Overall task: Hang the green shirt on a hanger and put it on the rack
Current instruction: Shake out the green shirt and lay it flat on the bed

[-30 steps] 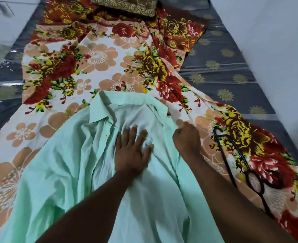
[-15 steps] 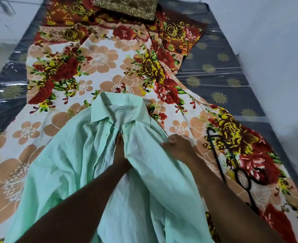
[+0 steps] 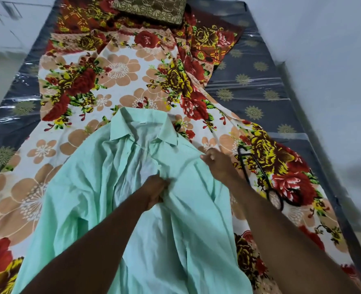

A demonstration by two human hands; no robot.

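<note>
A pale green shirt (image 3: 86, 187) lies front up on the flowered bedsheet, collar (image 3: 143, 132) pointing away from me. My left hand (image 3: 156, 192) is closed on the front edge of the shirt near the chest. At the shirt's right shoulder my right hand (image 3: 219, 164) pinches the cloth. A black hanger (image 3: 258, 177) lies flat on the sheet just to the right of my right hand, partly hidden by my forearm.
The flowered sheet (image 3: 120, 77) covers a dark mattress (image 3: 260, 85) wrapped in plastic. A brown patterned pillow (image 3: 149, 8) sits at the far end. A white wall (image 3: 334, 60) runs along the right side. No rack is in view.
My left hand went from flat on the open shirt to closed on its front edge, lower down. The right front panel now lies across the chest. My right hand moved to the shoulder.
</note>
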